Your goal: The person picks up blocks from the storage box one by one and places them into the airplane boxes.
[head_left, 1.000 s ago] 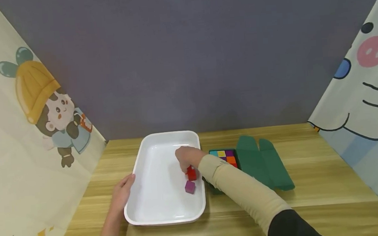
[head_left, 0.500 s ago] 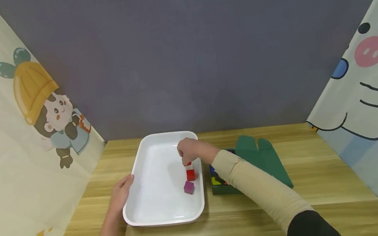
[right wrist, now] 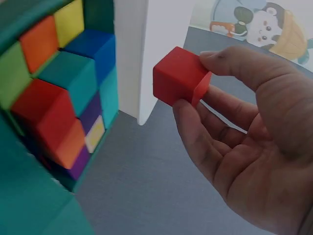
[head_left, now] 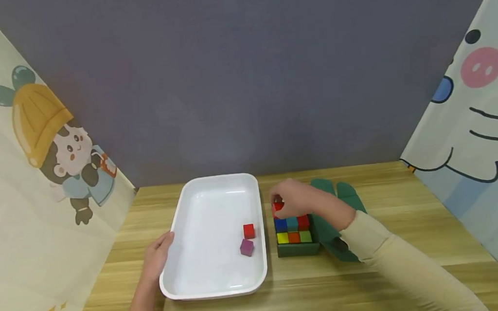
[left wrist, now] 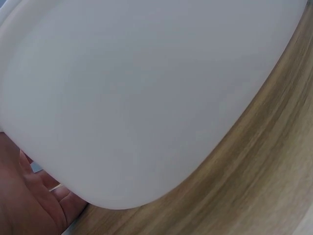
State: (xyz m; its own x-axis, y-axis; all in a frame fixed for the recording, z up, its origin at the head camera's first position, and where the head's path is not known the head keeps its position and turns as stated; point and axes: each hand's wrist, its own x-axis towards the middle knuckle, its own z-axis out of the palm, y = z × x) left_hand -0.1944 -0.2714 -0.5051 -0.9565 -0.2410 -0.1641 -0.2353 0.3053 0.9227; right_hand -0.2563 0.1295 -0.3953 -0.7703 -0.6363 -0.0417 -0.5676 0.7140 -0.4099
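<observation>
In the right wrist view my right hand (right wrist: 259, 122) pinches a red cube (right wrist: 178, 76) between thumb and fingertips. Seen from the head, this right hand (head_left: 298, 200) is over the far part of a green box (head_left: 298, 250). The box holds several coloured cubes, with a blue cube (head_left: 281, 225) and a yellow cube (head_left: 283, 238) near its left side. My left hand (head_left: 155, 260) grips the left rim of a white tray (head_left: 208, 227), its fingers against the tray's side. Inside the tray lie another red cube (head_left: 248, 231) and a purple cube (head_left: 247, 247).
The box's green lid (head_left: 337, 251) folds out to the right, partly behind my right forearm. Tray and box stand side by side on a wooden table (head_left: 303, 292). A grey wall panel (head_left: 243, 78) rises at the back, with printed cloths on both sides.
My right hand has picked a red cube out of the tray and carried it right, over the green box. The left hand keeps its place at the tray's rim.
</observation>
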